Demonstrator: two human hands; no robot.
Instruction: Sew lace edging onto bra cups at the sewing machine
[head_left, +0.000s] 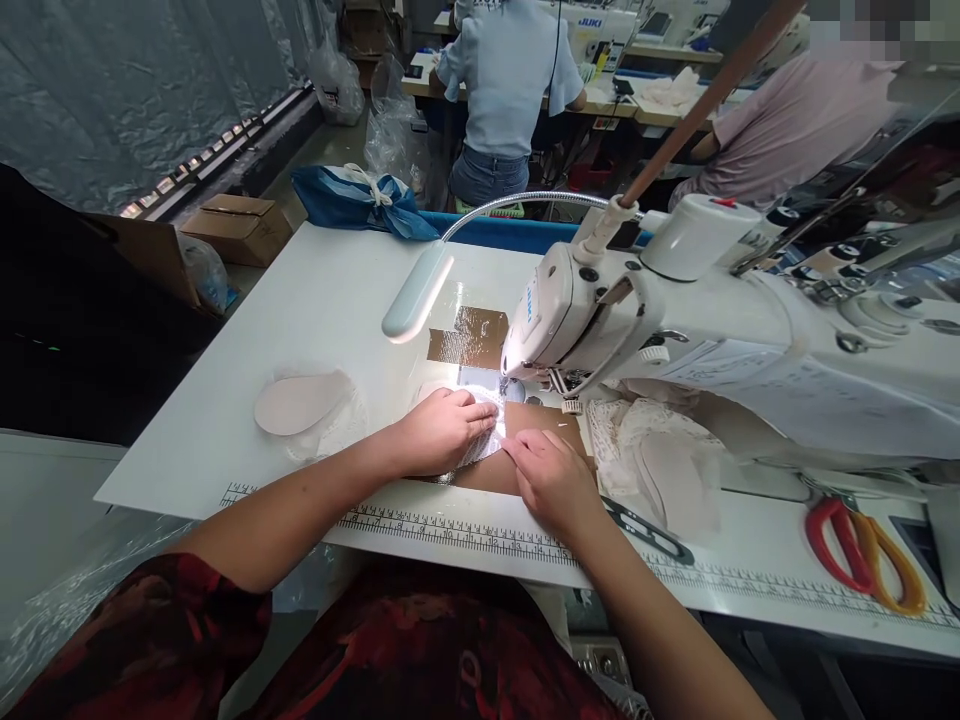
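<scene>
White lace fabric (491, 398) lies under the needle area of a white sewing machine (555, 305), lit brightly by the lamp. My left hand (442, 430) rests on top of this lace, its fingers stretched over it and pressing it down just left of the needle. At the near edge of the lace, my right hand (551, 480) is closed, thumb and index finger pinching the fabric's corner. Brown tape (480, 475) covers the table beneath both hands. How the lace sits under the presser foot is hard to see.
A pale oval cup piece with lace (300, 405) lies at left; more lace pieces (667, 460) are piled at right. Scissors (862, 555) and a black tool (649, 530) lie near the ruler-marked edge. A lamp (418, 290) overhangs the table. Two people (510, 80) sit beyond.
</scene>
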